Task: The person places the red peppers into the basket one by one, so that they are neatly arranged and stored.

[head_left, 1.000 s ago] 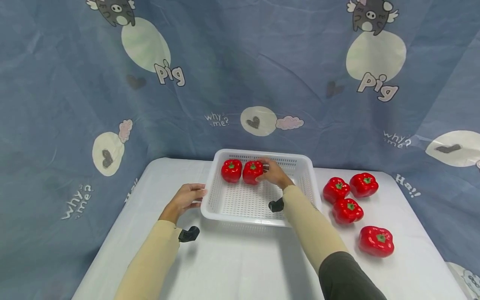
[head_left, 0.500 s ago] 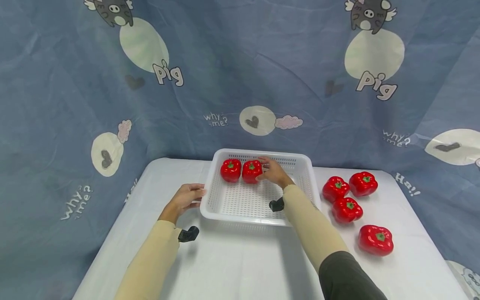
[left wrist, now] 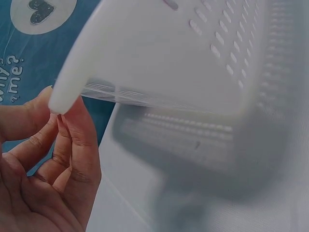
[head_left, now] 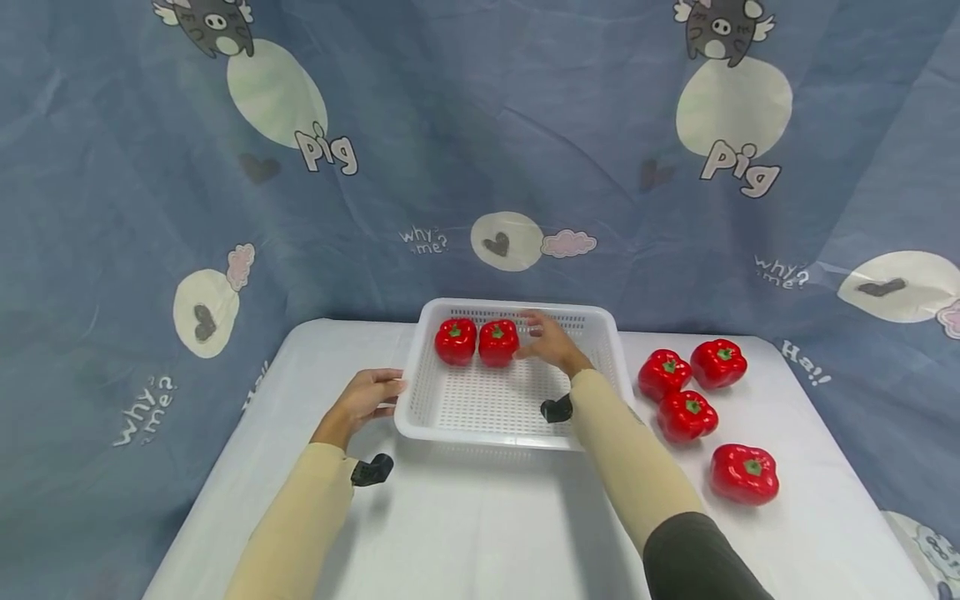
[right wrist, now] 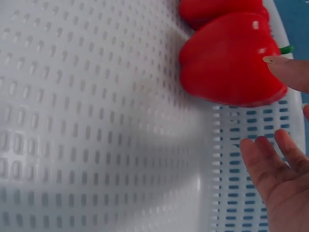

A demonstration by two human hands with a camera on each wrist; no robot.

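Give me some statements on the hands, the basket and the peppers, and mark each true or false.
1. Two red peppers sit side by side in the white basket. True.
2. The right hand is off to the side, away from the basket. False: it reaches over the basket, its fingers open next to one pepper.
3. The left hand pinches the basket's rim. True.
4. The four peppers on the table lie to the left of the basket. False: all four lie to its right.
5. More peppers are inside the basket than outside. False: two are inside, four outside.
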